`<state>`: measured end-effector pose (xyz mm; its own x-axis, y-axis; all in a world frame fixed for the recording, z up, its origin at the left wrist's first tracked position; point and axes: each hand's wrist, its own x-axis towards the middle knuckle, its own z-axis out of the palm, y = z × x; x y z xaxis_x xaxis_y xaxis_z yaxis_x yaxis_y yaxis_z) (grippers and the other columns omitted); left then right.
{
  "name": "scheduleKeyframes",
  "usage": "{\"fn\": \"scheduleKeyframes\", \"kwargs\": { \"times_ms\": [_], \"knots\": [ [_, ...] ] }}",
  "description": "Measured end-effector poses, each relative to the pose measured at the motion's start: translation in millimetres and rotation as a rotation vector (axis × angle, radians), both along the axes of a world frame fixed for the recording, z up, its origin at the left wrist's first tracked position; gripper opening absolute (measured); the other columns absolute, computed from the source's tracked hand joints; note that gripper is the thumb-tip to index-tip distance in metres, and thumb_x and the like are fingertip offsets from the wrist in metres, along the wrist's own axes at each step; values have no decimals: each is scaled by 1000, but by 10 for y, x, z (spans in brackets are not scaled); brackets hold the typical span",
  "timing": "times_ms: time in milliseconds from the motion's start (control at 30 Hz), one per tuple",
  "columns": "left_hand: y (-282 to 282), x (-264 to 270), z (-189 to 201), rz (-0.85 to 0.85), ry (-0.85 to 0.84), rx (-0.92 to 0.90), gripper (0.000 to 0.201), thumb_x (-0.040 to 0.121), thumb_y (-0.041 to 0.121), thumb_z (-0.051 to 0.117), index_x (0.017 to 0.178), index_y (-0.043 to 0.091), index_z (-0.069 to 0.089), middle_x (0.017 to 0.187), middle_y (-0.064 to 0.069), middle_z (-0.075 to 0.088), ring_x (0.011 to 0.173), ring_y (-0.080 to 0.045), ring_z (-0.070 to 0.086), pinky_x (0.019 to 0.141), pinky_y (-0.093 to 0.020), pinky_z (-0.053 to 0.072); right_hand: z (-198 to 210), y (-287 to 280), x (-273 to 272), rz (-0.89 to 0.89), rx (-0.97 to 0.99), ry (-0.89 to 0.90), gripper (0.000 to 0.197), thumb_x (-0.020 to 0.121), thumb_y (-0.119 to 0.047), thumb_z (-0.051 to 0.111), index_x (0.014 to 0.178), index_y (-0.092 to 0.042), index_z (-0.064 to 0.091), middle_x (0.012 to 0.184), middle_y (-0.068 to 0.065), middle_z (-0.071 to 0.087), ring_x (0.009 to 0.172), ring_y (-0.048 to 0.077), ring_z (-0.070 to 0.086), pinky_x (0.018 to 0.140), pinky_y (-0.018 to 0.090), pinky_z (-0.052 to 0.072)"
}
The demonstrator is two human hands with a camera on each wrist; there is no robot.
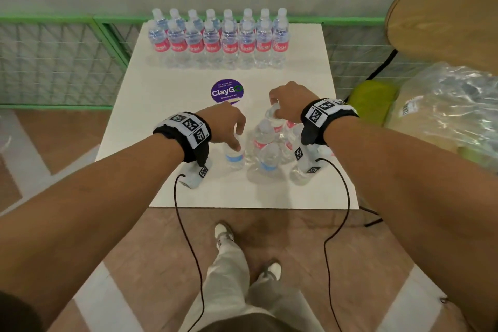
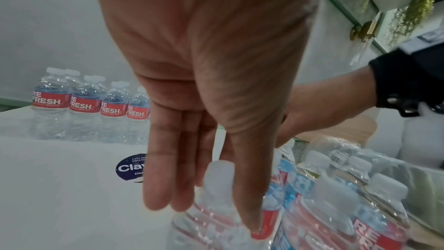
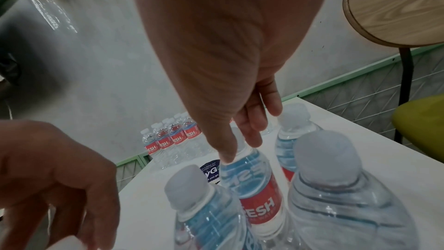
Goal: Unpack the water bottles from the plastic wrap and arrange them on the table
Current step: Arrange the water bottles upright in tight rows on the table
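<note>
Two rows of arranged water bottles [image 1: 219, 40] with red labels stand along the far edge of the white table [image 1: 167, 105]. A loose cluster of bottles [image 1: 266, 162] stands near the front. My right hand [image 1: 275, 105] pinches the neck of one upright cluster bottle [image 3: 254, 183] between thumb and fingers; its cap is hidden. My left hand [image 1: 238, 140] hangs over the leftmost bottle [image 1: 234, 156], fingers straight. The cap [image 2: 220, 172] sits between the fingers and the thumb, and the thumb lies on the bottle's shoulder. The crumpled plastic wrap [image 1: 452, 110] lies off the table to the right.
A round purple sticker [image 1: 227, 91] marks the table's middle. A wooden stool [image 1: 444, 24] and a yellow-green seat [image 1: 372, 97] stand to the right. A green mesh fence [image 1: 54, 56] runs behind and to the left. Cables hang from both wrists over the table's front edge.
</note>
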<state>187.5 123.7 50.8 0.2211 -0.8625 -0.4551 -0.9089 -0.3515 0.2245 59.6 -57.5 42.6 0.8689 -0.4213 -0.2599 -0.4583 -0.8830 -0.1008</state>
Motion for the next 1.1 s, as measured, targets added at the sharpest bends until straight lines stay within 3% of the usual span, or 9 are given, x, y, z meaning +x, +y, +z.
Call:
{"fn": "scheduleKeyframes", "kwargs": {
  "times_ms": [67, 167, 267, 433, 567, 767, 933, 1100],
  "knots": [
    [23, -16, -12, 16, 39, -11, 33, 72, 36, 85, 93, 18, 68, 92, -3, 65, 65, -20, 66, 52, -30, 53, -7, 12, 11, 8, 5, 2, 25, 87, -24, 65, 109, -13, 62, 109, 15, 61, 92, 34, 61, 70, 32, 42],
    [30, 17, 6, 19, 49, -27, 24, 76, 24, 82, 91, 12, 68, 90, -6, 66, 67, -24, 68, 46, -26, 50, 16, 32, 47, 14, 11, 2, 26, 87, -25, 65, 109, -11, 61, 107, 15, 61, 84, 29, 55, 69, 32, 41],
    [27, 127, 44, 4, 18, -61, 19, 78, 19, 78, 92, 9, 69, 86, -4, 65, 76, -22, 61, 50, -22, 40, 37, 25, 96, 17, 18, -4, 27, 86, -26, 66, 108, -12, 61, 106, 15, 60, 87, 31, 57, 69, 33, 41],
    [51, 592, 182, 32, -20, -126, 15, 80, 21, 76, 90, 12, 69, 84, -3, 64, 80, -21, 59, 58, -25, 41, 152, 26, 403, 5, 35, -72, 27, 86, -30, 67, 107, -13, 61, 103, 13, 60, 87, 31, 56, 69, 32, 40],
    [53, 1203, 275, 49, -69, -166, 16, 80, 20, 76, 93, 12, 69, 86, -3, 65, 83, -24, 61, 67, -30, 47, 282, 37, 904, 11, 51, -141, 26, 86, -28, 66, 107, -14, 60, 102, 10, 60, 89, 29, 54, 71, 33, 39],
    [14, 2258, 299, 53, -115, -188, 19, 83, 18, 73, 100, 11, 70, 96, -5, 66, 84, -19, 53, 69, -29, 40, 369, 110, 1974, 17, 72, -160, 26, 88, -28, 65, 109, -15, 60, 100, 6, 59, 88, 27, 57, 71, 32, 43],
    [-15, 2937, 205, 59, -133, -189, 22, 84, 15, 74, 105, 11, 70, 102, -6, 66, 91, -23, 56, 71, -27, 37, 220, 186, 2760, 6, 103, -156, 28, 86, -29, 66, 110, -15, 58, 102, 9, 61, 89, 29, 58, 73, 34, 48],
    [-56, 3409, 107, 69, -128, -199, 23, 82, 13, 75, 104, 11, 71, 103, -8, 67, 92, -25, 58, 72, -29, 39, 30, 256, 3303, 27, 101, -153, 32, 87, -28, 65, 115, -14, 59, 104, 7, 60, 92, 28, 55, 71, 31, 41]
  ]
}}
